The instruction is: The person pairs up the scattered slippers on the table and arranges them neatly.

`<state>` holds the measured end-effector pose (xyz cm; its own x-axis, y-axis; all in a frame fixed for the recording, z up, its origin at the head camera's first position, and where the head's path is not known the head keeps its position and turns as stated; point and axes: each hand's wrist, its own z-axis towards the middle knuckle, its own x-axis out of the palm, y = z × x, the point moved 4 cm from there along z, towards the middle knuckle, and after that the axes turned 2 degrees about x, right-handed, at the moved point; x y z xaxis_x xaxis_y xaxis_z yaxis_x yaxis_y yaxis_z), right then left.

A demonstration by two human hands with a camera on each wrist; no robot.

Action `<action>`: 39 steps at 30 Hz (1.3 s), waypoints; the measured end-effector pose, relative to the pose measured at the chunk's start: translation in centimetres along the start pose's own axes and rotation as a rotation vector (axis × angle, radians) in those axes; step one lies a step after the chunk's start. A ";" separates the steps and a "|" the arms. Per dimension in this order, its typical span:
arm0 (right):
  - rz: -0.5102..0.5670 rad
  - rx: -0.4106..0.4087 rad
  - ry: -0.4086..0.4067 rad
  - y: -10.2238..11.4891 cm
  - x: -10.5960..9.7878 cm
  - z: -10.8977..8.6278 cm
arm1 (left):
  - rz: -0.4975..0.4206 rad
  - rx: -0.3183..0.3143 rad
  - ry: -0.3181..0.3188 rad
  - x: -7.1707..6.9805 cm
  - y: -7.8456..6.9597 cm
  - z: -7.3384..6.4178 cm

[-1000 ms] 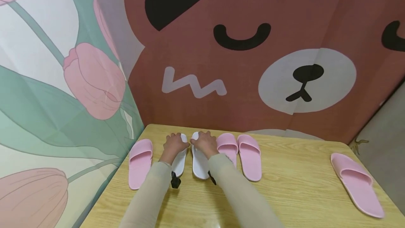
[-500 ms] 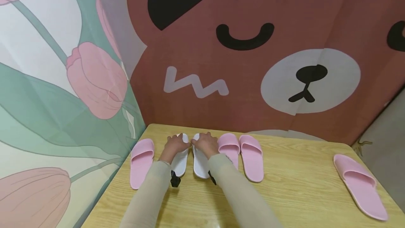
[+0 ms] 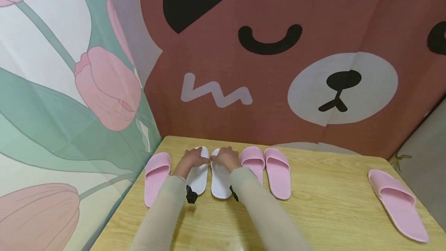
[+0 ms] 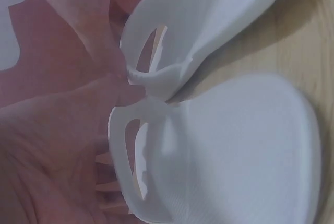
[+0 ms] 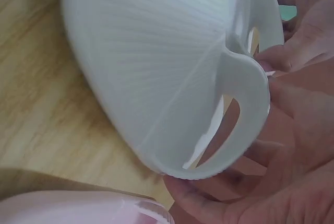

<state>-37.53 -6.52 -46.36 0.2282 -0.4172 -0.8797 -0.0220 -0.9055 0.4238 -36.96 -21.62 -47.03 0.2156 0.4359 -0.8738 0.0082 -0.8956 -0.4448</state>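
Two white slippers stand side by side on the wooden surface, toes toward the wall. My left hand (image 3: 196, 158) grips the left white slipper (image 3: 198, 179) across its strap from above. On the right white slipper (image 3: 220, 183), my right hand (image 3: 226, 159) has its thumb at the inner side of the strap and fingers at the outer side. Only a narrow gap shows between the soles in the head view. From the left wrist, the left slipper (image 4: 245, 156) appears large, its strap arched up beside the palm. The right wrist view shows the right slipper's ribbed insole (image 5: 141, 51).
A pink slipper pair (image 3: 277, 177) stands close to the right hand. One single pink slipper (image 3: 156, 177) lies at the left edge, another pink slipper (image 3: 398, 208) far right. A bear-printed wall (image 3: 216, 123) rises behind the wooden surface (image 3: 324, 204); a tulip-printed wall (image 3: 108, 88) borders it left.
The two white slippers have come closer together, the gap between them narrowing as my hands hold them. The pink slippers keep their places; the head view has shifted slightly.
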 end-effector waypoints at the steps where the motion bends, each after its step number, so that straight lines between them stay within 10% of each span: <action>1: 0.015 0.005 -0.009 0.0 0.0 0.0 | 0.003 -0.002 0.002 0.0 0.0 0.1; 39: -0.091 -0.026 -0.059 -0.4 1.2 0.3 | 0.088 -0.009 0.013 1.0 0.5 0.0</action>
<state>-37.56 -6.67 -47.63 0.1707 -0.3374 -0.9258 0.0215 -0.9381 0.3458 -36.77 -21.61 -48.17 0.2285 0.3546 -0.9067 -0.0020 -0.9311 -0.3647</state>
